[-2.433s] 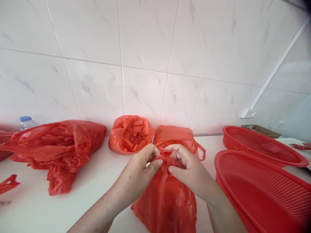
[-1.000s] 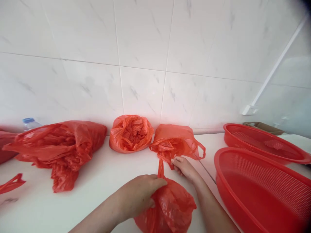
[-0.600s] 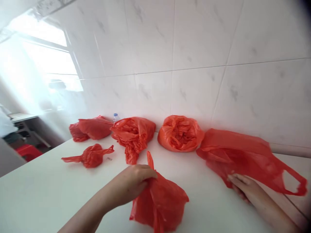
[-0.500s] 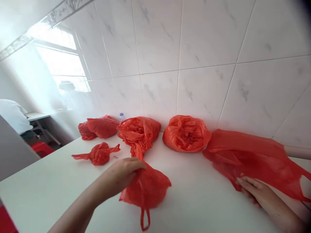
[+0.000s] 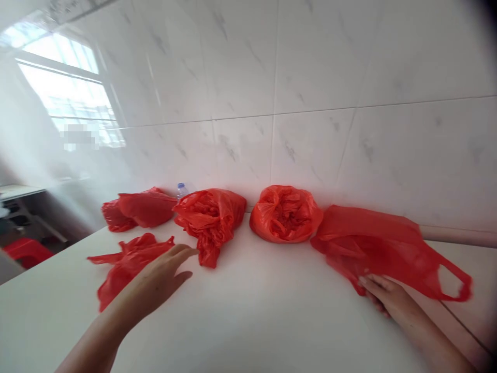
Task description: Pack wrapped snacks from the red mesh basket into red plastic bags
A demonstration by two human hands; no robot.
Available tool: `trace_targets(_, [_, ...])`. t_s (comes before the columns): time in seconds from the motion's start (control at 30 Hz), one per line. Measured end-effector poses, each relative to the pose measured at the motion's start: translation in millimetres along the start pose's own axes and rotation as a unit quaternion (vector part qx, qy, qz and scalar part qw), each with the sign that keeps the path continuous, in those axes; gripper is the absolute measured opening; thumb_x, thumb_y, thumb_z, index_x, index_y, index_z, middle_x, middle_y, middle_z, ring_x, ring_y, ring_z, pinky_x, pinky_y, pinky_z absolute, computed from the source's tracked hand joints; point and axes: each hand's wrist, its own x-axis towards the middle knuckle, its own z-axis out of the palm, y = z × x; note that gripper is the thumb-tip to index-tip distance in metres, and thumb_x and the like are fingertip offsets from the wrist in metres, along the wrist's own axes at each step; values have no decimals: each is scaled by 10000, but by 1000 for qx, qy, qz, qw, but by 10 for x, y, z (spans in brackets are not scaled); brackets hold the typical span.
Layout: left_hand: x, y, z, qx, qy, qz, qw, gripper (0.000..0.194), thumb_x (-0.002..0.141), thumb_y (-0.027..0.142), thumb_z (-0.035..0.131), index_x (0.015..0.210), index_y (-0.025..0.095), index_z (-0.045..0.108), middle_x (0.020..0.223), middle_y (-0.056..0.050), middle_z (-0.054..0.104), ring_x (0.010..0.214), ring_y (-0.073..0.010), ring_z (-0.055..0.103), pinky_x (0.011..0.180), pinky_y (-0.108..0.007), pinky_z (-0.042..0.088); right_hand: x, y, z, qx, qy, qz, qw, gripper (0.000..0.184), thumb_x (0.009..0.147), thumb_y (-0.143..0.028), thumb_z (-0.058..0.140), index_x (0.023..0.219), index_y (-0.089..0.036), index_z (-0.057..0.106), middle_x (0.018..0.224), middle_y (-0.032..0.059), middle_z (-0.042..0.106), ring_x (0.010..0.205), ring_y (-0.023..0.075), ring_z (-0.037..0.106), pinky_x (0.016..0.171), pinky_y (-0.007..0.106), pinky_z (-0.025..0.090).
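Observation:
My left hand (image 5: 169, 277) is above the left part of the table, thumb and fingers apart, with nothing in it. Beneath and behind it lie crumpled red plastic bags (image 5: 128, 267), partly hidden by my forearm. Just past its fingertips, a bunched red bag end hangs out of a red bag stuffed with bags (image 5: 212, 212). At the right, my right hand (image 5: 376, 292) pinches the near edge of a spread-out red plastic bag (image 5: 392, 251), whose handle loop points right.
Another stuffed red bag (image 5: 287, 215) stands by the tiled wall (image 5: 310, 77). Folded red bags (image 5: 145, 207) and a bottle with a blue cap (image 5: 181, 190) are at the back left. A red stool (image 5: 27, 251) stands beyond the white table (image 5: 252, 321).
My left hand has let go of a red bag, which now lies on the left with the crumpled one. My right hand still holds its bag. The view has turned slightly right.

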Motion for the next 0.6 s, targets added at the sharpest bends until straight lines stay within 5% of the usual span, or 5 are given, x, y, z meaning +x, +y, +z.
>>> trace_targets(0.13, [181, 326, 446, -84, -90, 65, 990, 363, 860, 329, 494, 1219, 319, 545, 1263, -42, 594, 1098, -262, 588, 943, -390, 446, -32, -99, 8, 18, -28, 12, 999, 314, 752, -498, 522, 637, -208, 493, 542, -27, 481, 469, 120, 424, 455, 247, 318])
trace_targets(0.2, [290, 548, 622, -131, -141, 107, 976, 375, 849, 301, 507, 1219, 349, 547, 1259, -19, 599, 1074, -240, 603, 930, -363, 462, -25, -107, 47, -4, 35, 17, 999, 297, 741, -489, 539, 803, -199, 558, 681, 5, 568, 570, 150, 508, 519, 264, 378])
trace_targets(0.33, [567, 1101, 897, -206, -214, 190, 936, 411, 787, 220, 566, 1179, 339, 584, 1281, -10, 577, 1101, -224, 588, 952, -345, 460, -25, -82, 178, -88, 127, -24, 988, 612, 666, -465, 662, 1205, -244, 477, 1151, 76, 552, 942, 229, 568, 731, 312, 429])
trace_targets(0.5, [1028, 1854, 1352, -271, -168, 255, 913, 563, 762, 221, 623, 1299, 326, 487, 1497, -47, 340, 1304, -253, 419, 1037, -385, 397, -36, -91, 268, -190, 115, -105, 969, 138, 806, -281, 508, 890, -221, 600, 1028, 43, 559, 831, 182, 570, 703, 300, 413])
trace_targets(0.6, [1316, 2251, 1646, -295, -114, 268, 910, 675, 783, 399, 644, 1389, 281, 372, 1538, -89, 236, 1372, -265, 306, 1066, -383, 360, -75, -118, 241, -192, 135, -129, 963, 119, 823, -217, 455, 815, -206, 573, 969, 40, 555, 859, 181, 559, 724, 295, 426])
